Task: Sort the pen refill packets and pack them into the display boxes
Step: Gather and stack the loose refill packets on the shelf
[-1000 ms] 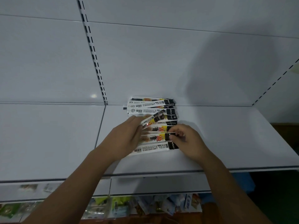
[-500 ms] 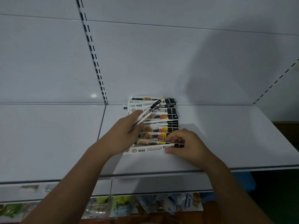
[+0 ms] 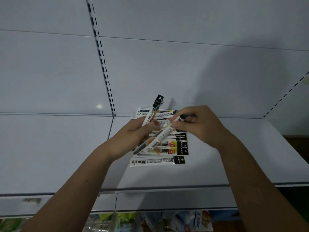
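White refill packets [image 3: 167, 149] lay fanned on the shelf [image 3: 242, 156], long axes left-right, centre frame beneath both hands; left hand [image 3: 133, 133] gripped a near-upright packet [image 3: 154, 108], right hand [image 3: 197, 124] pinched a slanting packet [image 3: 160, 136] by its top.

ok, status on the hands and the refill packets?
Left hand grips raised packet. Right hand pinches second packet by its end. Row of packets lies on shelf. No display box in view.
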A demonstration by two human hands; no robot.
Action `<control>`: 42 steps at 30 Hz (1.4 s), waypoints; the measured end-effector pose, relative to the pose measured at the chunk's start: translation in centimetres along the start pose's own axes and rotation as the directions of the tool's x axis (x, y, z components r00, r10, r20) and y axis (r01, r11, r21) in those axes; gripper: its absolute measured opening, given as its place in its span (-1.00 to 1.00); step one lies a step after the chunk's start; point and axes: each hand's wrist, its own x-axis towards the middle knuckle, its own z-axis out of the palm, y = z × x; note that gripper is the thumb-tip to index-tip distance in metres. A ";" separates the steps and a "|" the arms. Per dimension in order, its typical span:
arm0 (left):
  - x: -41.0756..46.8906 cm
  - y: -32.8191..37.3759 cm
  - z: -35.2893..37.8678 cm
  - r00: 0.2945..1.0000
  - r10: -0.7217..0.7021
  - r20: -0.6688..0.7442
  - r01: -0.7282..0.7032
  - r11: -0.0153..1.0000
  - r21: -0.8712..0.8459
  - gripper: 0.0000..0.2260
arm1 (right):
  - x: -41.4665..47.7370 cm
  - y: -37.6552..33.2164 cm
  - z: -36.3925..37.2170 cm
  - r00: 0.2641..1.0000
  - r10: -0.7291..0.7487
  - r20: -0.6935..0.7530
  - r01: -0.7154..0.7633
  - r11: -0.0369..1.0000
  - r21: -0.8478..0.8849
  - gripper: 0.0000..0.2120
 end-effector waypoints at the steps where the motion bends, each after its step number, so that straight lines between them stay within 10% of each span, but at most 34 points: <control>1: -0.2 0.3 0.1 0.999 0.016 0.041 -0.016 1.000 -0.012 -0.69 | 0.7 -0.5 0.2 1.000 -0.004 0.004 0.004 1.000 0.001 -0.89; 20: -0.2 -1.3 0.5 0.983 0.130 -0.133 -0.137 0.990 -0.040 -0.75 | 3.0 0.6 6.3 0.951 -0.011 -0.310 -0.003 0.999 -0.043 -0.49; 25: 0.0 -1.9 0.0 0.990 0.000 -0.142 -0.021 0.989 -0.149 -0.65 | 0.0 4.1 5.1 0.971 0.113 -0.213 -0.163 0.959 -0.234 -0.78; 31: 0.4 -2.3 -0.4 0.980 -0.059 -0.190 0.028 0.987 -0.161 -0.59 | -2.2 7.5 5.2 0.971 0.234 -0.045 -0.222 0.820 -0.527 -0.50; 42: 0.2 -2.6 -1.2 0.959 -0.055 -0.278 0.003 0.983 -0.185 -0.67 | -1.8 8.3 5.7 0.977 0.210 0.033 -0.165 0.847 -0.505 -0.82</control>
